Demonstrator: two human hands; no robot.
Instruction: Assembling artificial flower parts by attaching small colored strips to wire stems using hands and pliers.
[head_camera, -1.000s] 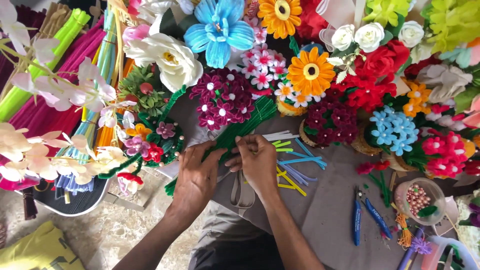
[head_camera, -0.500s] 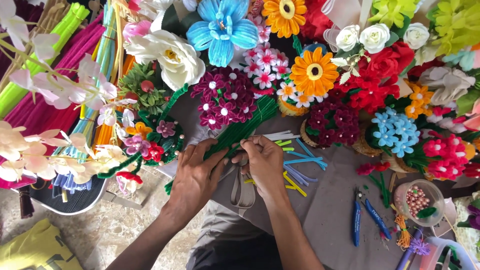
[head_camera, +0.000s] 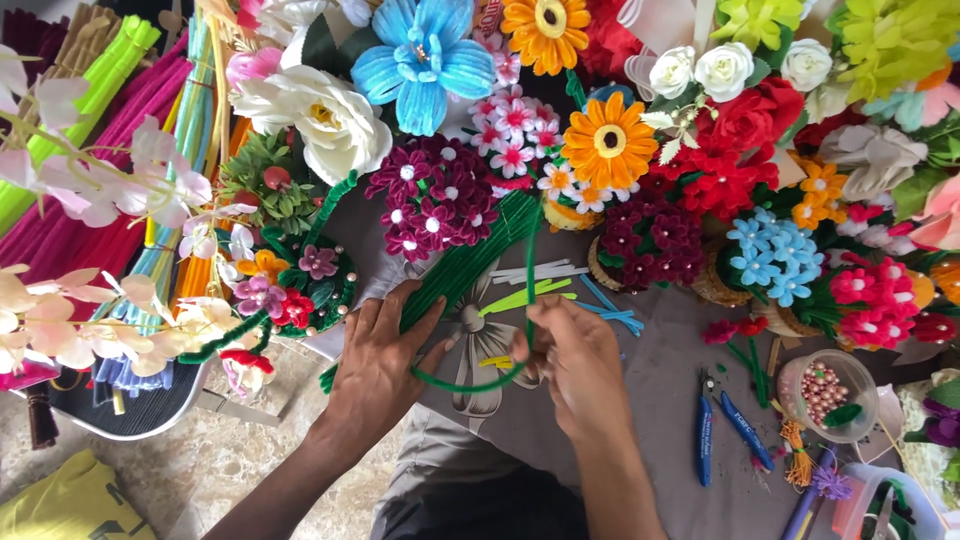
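While both hands grip green stems (head_camera: 470, 265), left hand (head_camera: 385, 365) clasping, right hand (head_camera: 575, 355) pinching a loop, clear cup (head_camera: 830, 395) at 3 o'clock holds pink beads (head_camera: 820, 390).

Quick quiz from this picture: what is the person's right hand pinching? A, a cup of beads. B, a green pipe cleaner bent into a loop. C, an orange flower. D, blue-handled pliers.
B: the right hand pinches a green pipe cleaner that curves toward the left hand; the blue-handled pliers lie untouched on the cloth.
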